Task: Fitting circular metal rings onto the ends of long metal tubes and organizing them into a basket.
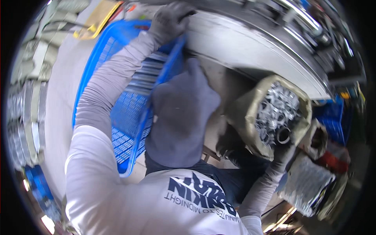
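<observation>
My left hand (170,22), in a grey glove, is stretched out over the far end of a long blue plastic basket (129,105). Its fingers are dark and smeared, so what they hold, if anything, does not show. My right hand (283,153) is at the near rim of an upright woven sack (250,117), against a heap of grey metal rings (280,111) inside it. The fingers of that hand are hidden by the rings and the rim. A grey cloth (184,113) lies over my lap, beside the basket.
A white panel (243,43) stands ahead, below a dark machine bed (297,23) with metal parts. Wrapped bundles (29,121) line the left side. A yellow-edged tray (98,19) is at the far left. Right of the sack are a blue bin (333,117) and a wrapped package (305,186).
</observation>
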Available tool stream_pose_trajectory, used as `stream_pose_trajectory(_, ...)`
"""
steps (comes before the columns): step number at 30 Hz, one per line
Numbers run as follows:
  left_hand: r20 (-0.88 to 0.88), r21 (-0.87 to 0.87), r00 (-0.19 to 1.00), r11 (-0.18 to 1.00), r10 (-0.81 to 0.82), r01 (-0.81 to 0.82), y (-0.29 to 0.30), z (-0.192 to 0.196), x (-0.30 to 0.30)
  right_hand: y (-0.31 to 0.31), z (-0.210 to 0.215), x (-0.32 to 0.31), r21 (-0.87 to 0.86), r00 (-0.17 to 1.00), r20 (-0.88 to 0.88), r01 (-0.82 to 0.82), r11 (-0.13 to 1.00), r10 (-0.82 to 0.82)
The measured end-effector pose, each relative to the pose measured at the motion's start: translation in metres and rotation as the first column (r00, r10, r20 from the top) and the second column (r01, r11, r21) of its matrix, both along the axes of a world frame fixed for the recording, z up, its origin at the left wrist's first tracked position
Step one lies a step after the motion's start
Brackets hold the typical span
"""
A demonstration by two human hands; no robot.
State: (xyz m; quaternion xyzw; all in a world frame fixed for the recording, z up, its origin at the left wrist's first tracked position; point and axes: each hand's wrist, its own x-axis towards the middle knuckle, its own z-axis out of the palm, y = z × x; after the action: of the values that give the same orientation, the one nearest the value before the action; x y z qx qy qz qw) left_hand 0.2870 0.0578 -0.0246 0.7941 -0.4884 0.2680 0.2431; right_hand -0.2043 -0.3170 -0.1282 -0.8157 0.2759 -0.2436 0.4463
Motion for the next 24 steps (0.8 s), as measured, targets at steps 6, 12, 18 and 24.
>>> stream_pose_trajectory(6, -0.186, 0.821, 0.716, 0.507, 0.673, -0.263, 0.288, -0.273, -0.044, 0.023, -0.009, 0.032, -0.337, 0.903, -0.428, -0.118, 0.934, -0.041)
stream_pose_trajectory(12, -0.192, 0.917, 0.647, 0.369, 0.738, -0.149, 0.307, -0.398, -0.135, -0.011, -0.05, 0.01, 0.303, 0.972, -0.165, 0.209, 0.93, -0.165)
stream_pose_trajectory(18, -0.209, 0.95, 0.538, 0.299, 0.817, -0.085, 0.31, -0.43, -0.147, 0.032, -0.009, 0.075, -0.41, 0.913, -0.408, -0.187, 0.893, 0.004)
stream_pose_trajectory(24, -0.587, 0.7, 0.428, 0.696, 0.687, -0.157, 0.312, -0.426, -0.19, 0.092, 0.027, 0.113, -0.312, 0.949, -0.259, -0.26, 0.914, 0.182)
